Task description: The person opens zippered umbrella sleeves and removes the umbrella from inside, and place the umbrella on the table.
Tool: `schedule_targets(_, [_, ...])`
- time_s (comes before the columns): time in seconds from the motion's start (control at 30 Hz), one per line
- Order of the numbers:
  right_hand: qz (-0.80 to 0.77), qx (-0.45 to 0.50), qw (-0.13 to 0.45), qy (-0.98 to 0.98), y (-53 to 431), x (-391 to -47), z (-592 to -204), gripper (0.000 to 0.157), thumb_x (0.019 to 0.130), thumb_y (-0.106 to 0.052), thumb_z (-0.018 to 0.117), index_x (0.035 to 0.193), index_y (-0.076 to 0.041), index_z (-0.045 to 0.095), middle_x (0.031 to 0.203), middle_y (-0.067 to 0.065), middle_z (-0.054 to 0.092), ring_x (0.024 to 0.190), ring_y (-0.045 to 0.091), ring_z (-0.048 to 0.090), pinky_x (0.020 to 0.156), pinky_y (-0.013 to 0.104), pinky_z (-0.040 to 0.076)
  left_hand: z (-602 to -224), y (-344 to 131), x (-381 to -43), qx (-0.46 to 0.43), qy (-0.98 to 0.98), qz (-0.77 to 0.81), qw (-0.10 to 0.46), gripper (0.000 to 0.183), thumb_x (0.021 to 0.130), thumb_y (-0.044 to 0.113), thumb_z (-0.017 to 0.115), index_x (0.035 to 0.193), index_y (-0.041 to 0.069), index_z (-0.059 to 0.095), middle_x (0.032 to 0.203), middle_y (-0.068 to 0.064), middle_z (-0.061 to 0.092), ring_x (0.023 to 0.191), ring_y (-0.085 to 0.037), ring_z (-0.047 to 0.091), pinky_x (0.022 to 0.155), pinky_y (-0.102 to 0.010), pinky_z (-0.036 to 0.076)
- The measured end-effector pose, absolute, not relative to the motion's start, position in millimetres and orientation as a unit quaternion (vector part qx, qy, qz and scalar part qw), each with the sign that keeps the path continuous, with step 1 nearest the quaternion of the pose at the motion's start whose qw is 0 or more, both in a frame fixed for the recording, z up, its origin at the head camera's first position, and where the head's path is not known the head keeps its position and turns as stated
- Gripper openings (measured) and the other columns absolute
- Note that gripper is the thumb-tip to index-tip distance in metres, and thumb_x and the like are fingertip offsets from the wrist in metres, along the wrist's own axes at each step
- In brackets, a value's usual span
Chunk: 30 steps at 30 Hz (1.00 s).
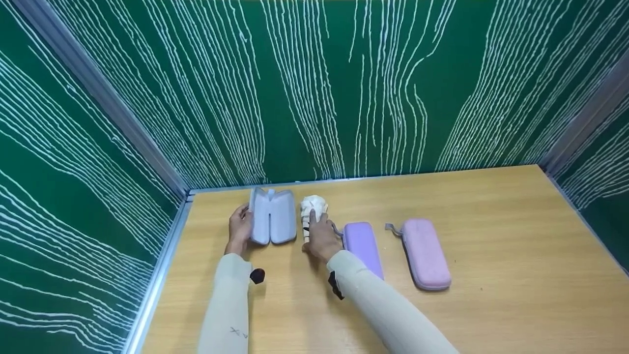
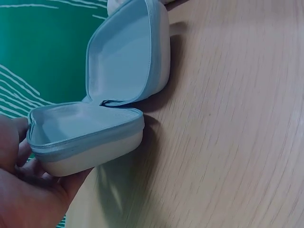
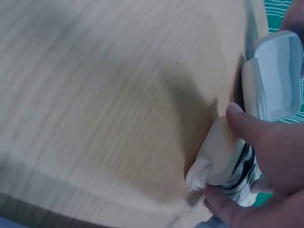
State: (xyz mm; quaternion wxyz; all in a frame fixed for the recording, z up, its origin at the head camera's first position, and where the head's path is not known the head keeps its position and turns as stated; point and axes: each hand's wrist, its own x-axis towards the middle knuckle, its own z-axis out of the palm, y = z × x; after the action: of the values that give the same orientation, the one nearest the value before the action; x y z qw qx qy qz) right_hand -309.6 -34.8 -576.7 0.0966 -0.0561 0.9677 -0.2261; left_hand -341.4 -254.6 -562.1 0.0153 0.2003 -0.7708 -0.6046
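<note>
A pale grey-blue zip case [image 1: 282,219] lies spread open near the back left of the table, its two hollow halves bare inside. My left hand [image 1: 240,226] grips its left half, with fingers under the shell [image 2: 95,154] in the left wrist view. Just right of it, my right hand [image 1: 323,240] holds a cream, rounded case-like thing [image 3: 219,145] with a ribbed white tab and black-and-white striped material bunched along one side. From the head view, that thing looks like a crumpled white bundle [image 1: 314,202], partly hidden under my fingers.
A purple zip case [image 1: 361,241] lies closed beside my right wrist, partly covered by the sleeve. Farther right is a closed pink zip case [image 1: 426,253]. Green walls [image 1: 344,88] with white lines stand behind and at both sides of the wooden table [image 1: 516,246].
</note>
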Motion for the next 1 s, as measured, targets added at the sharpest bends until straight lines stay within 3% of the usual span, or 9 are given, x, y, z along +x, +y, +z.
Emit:
schedule_targets(0.27, [-0.214, -0.068, 0.047, 0.973, -33, -304, -580, 0.101, 0.070, -0.034, 0.080, 0.147, -0.007, 0.021, 0.133, 0.024, 0.033, 0.115, 0.035, 0.043, 0.082, 0.044, 0.049, -567, -255, -337, 0.196, -0.765, -0.613, 0.011, 0.042, 0.097, 0.017, 0.045, 0.139, 0.010, 0.040, 0.141, -0.009, 0.039, 0.126, -0.025, 0.038, 0.104, -0.039, 0.032])
schedule_targets(0.67, [-0.225, -0.078, 0.026, 0.971, -33, -298, -585, 0.086, 0.075, -0.024, 0.075, 0.145, -0.007, 0.028, 0.134, 0.025, 0.034, 0.113, 0.036, 0.045, 0.083, 0.042, 0.049, -575, -256, -332, 0.184, -0.767, -0.613, 0.032, 0.043, 0.097, 0.009, 0.042, 0.140, 0.011, 0.039, 0.142, -0.008, 0.039, 0.122, -0.024, 0.043, 0.101, -0.038, 0.036])
schedule_targets(0.87, [-0.250, -0.089, 0.004, 0.964, -26, -289, -573, 0.083, 0.075, -0.024, 0.073, 0.144, -0.005, 0.030, 0.137, 0.026, 0.032, 0.117, 0.040, 0.042, 0.084, 0.048, 0.048, -572, -252, -324, 0.174, -0.791, -0.572, 0.132, 0.044, 0.095, 0.009, 0.045, 0.139, 0.013, 0.041, 0.145, -0.007, 0.035, 0.129, -0.026, 0.035, 0.106, -0.040, 0.028])
schedule_targets(1.0, [-0.294, -0.092, -0.010, 0.951, -20, -283, -559, 0.076, 0.077, -0.024, 0.074, 0.140, -0.003, 0.036, 0.136, 0.025, 0.034, 0.117, 0.038, 0.042, 0.090, 0.045, 0.045, -572, -240, -311, 0.155, -0.791, -0.560, 0.193, 0.045, 0.094, 0.005, 0.046, 0.137, 0.015, 0.044, 0.145, -0.003, 0.035, 0.135, -0.023, 0.026, 0.109, -0.040, 0.023])
